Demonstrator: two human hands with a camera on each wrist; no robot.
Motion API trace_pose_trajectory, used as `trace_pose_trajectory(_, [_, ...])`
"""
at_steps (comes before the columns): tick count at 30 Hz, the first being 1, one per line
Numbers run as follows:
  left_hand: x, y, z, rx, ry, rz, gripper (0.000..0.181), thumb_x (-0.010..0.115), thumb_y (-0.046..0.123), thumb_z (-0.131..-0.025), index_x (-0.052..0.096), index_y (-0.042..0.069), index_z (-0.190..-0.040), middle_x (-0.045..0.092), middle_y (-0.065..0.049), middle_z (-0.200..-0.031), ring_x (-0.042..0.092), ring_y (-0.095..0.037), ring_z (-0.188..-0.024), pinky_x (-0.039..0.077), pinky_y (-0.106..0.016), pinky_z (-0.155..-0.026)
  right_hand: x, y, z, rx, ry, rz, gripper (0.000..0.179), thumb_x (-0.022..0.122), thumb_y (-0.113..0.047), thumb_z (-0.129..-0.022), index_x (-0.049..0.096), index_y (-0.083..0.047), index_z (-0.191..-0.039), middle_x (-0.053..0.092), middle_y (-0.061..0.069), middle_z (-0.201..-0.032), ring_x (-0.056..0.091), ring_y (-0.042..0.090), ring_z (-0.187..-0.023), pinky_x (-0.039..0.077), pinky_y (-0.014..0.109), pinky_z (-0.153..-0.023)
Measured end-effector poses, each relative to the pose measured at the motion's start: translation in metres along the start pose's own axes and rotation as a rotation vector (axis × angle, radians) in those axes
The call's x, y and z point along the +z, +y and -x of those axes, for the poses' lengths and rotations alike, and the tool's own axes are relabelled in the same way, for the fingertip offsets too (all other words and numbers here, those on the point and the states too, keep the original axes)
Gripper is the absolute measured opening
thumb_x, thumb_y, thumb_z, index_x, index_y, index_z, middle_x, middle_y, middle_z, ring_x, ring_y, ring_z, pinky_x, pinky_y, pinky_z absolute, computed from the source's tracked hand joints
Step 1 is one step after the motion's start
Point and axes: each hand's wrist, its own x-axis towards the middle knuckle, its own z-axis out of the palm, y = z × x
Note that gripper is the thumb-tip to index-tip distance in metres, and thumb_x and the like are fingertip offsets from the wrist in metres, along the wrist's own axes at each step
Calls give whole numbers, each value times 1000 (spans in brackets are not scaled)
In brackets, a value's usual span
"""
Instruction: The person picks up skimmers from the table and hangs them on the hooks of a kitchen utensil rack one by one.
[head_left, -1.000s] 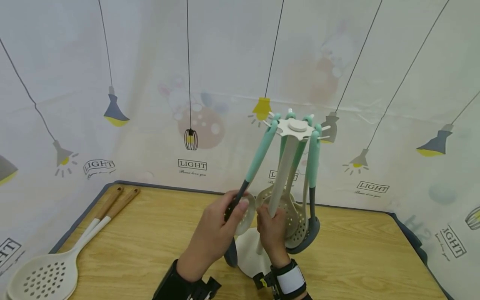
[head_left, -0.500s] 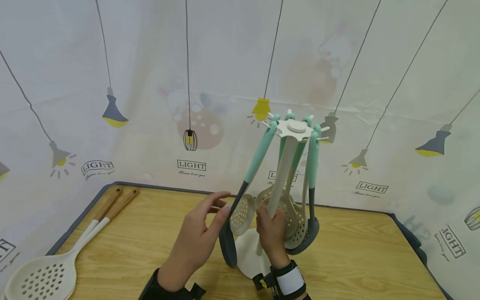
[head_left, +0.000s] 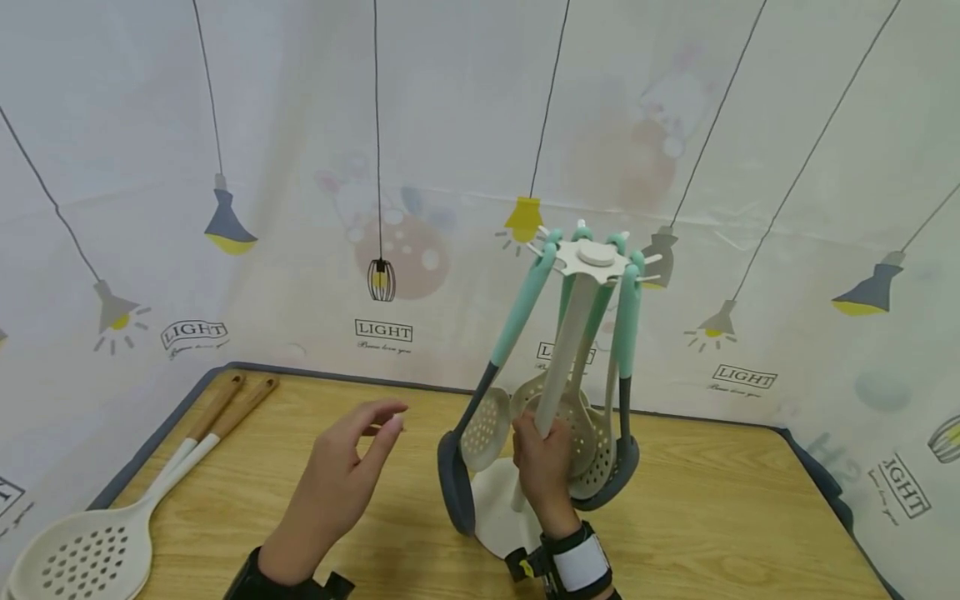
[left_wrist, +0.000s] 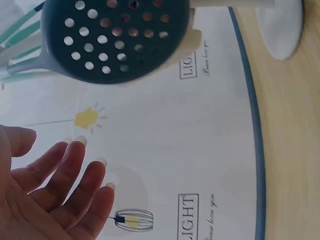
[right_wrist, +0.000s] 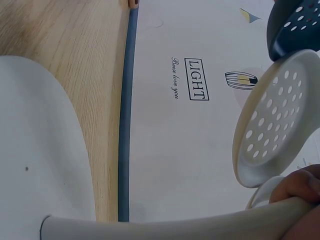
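Note:
A white utensil stand (head_left: 567, 354) has a hooked top, a pole and a round base (head_left: 498, 504). My right hand (head_left: 549, 467) grips its tilted pole, also seen with the fingers (right_wrist: 300, 186) in the right wrist view. From the hooks hang several utensils with mint-green handles: a dark grey skimmer (head_left: 455, 487) on the left, a cream skimmer (head_left: 485, 429) beside it, more cream ones behind the pole, and another dark-headed utensil (head_left: 626, 475) on the right. My left hand (head_left: 333, 479) hovers left of the dark skimmer, fingers loosely bent, holding nothing.
At the left of the wooden table (head_left: 750, 508), two white-headed utensils with wooden handles (head_left: 240, 412) lie stacked; the upper one is a skimmer (head_left: 86, 554). A cloth printed with lamps (head_left: 465, 108) stands behind the table's dark edge.
My left hand has let go of the dark grey skimmer's shaft and drawn back to the left. The skimmer hangs on its hook; my right hand stays on the pole.

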Motion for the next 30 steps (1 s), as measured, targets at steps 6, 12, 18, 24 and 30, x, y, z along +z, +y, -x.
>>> trace_pose_trajectory(6, [-11,-17,5,-48,-24,-80,34,44,38,-101,65,18,-119,65,9,-109,61,-9,-98,49,-33,-83,0,0,0,-4,1,6,42,48,3,-92,31,-3,-54,29,-2,-44,26,5,-36,21,26,-35])
trace_pose_trajectory(12, [-23,-40,7,-139,-41,-185,43,41,44,-101,64,13,-121,64,0,-112,61,-19,-103,48,-41,-86,-1,1,0,-24,-8,5,42,47,3,-92,31,-3,-54,28,-2,-43,25,5,-36,20,26,-35])
trace_pose_trajectory(18, [-31,-66,9,-228,-63,-303,52,37,51,-100,62,11,-123,64,-6,-111,62,-26,-102,48,-43,-78,0,2,1,-45,-3,-16,42,48,5,-91,31,-4,-53,28,-2,-43,25,5,-35,19,26,-34])
trace_pose_trajectory(24, [-46,-82,11,-270,-90,-365,55,37,49,-101,61,5,-123,64,-12,-108,62,-31,-99,47,-41,-71,1,3,1,-66,5,1,43,50,4,-91,33,-5,-52,30,-2,-42,26,5,-35,20,26,-34])
trace_pose_trajectory(30, [-62,-99,13,-304,-73,-480,44,48,33,-100,58,-3,-124,62,-21,-104,59,-29,-79,44,-38,-61,1,2,1,-58,9,-6,42,50,4,-90,33,-5,-53,29,-3,-42,26,5,-35,20,26,-34])
